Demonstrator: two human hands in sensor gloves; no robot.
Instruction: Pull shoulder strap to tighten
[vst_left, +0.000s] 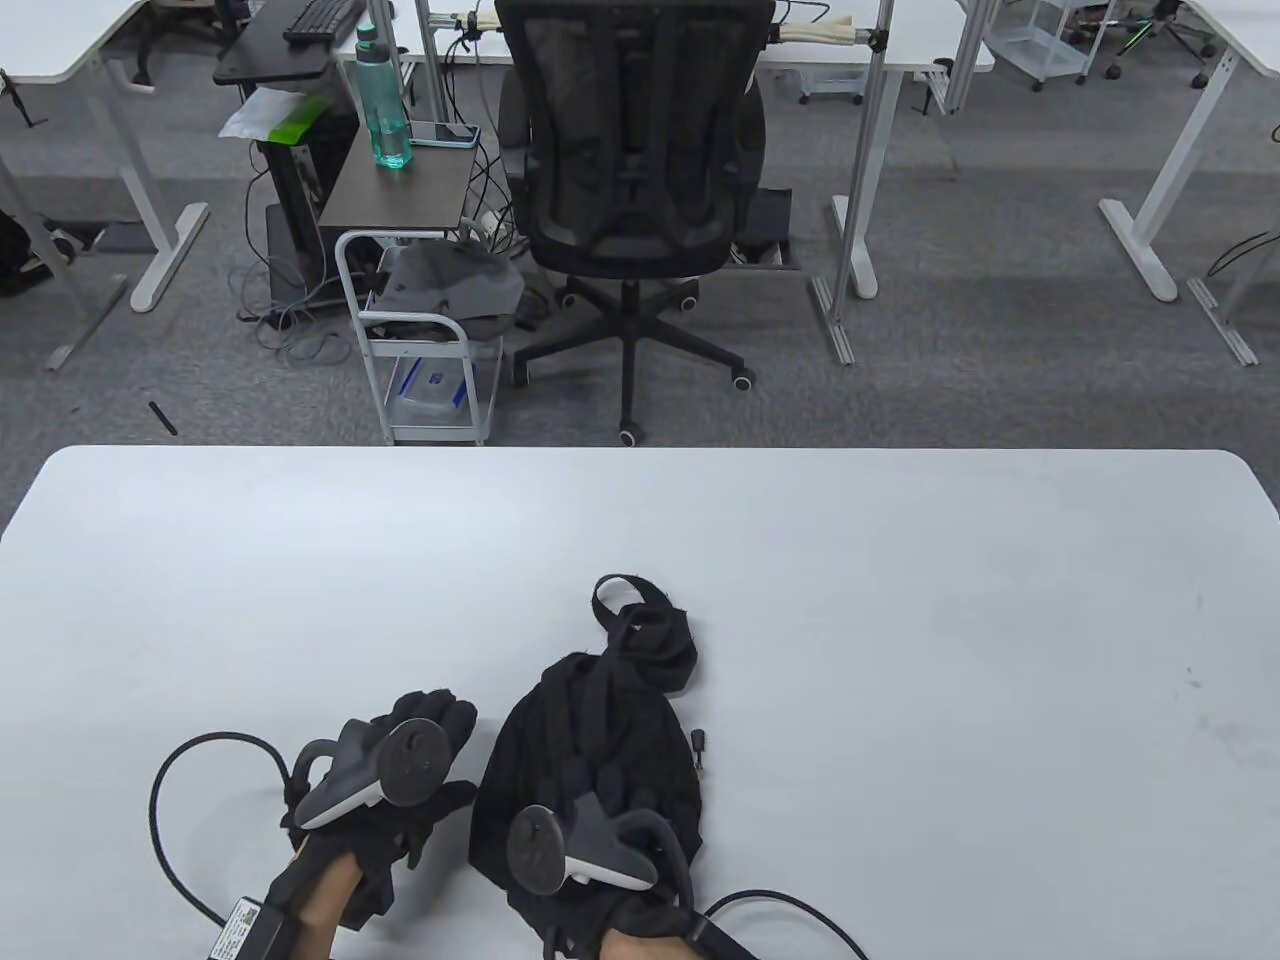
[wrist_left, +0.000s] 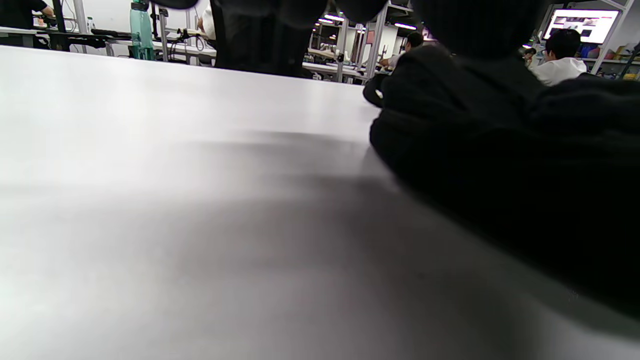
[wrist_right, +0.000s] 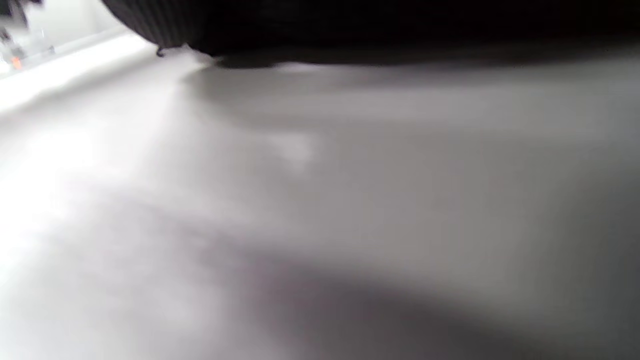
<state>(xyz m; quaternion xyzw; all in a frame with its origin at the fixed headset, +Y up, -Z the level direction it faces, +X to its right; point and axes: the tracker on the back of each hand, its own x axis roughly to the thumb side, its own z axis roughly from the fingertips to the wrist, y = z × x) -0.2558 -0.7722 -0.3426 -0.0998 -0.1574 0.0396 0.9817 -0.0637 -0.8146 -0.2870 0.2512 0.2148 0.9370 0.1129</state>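
Observation:
A black fabric bag (vst_left: 590, 740) lies crumpled on the white table (vst_left: 900, 650), near the front edge. Its black strap (vst_left: 625, 600) loops out at the far end. My right hand (vst_left: 600, 790) rests on top of the bag, fingers spread flat on the fabric. My left hand (vst_left: 420, 740) lies on the table just left of the bag, fingers extended, holding nothing. In the left wrist view the bag (wrist_left: 500, 150) fills the right side. The right wrist view shows only blurred table and dark fabric (wrist_right: 350, 25) at the top.
A small black clip (vst_left: 697, 745) lies on the table just right of the bag. Black glove cables (vst_left: 165, 800) curl at the front left and front right. Beyond the far table edge stand an office chair (vst_left: 630, 200) and a white cart (vst_left: 425, 340).

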